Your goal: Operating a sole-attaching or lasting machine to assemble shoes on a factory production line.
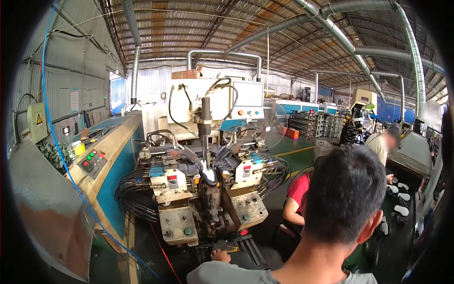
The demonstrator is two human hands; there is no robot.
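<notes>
Neither my left hand nor my right hand shows in the head view. Close in front of me, seen from behind, is a person in a grey shirt. That person's hand rests low at the front of a large shoe-making machine. At the machine's centre a white and dark shoe-shaped piece sits upright under a vertical cylinder. Round green buttons sit on two worn metal boxes at the machine's front, and a red button is lower down.
A conveyor at the right carries several shoes with pale soles. Beside it stand a person in a red shirt and one in a light shirt. A blue hose crosses the left, near a control panel. Behind are a fan and racks.
</notes>
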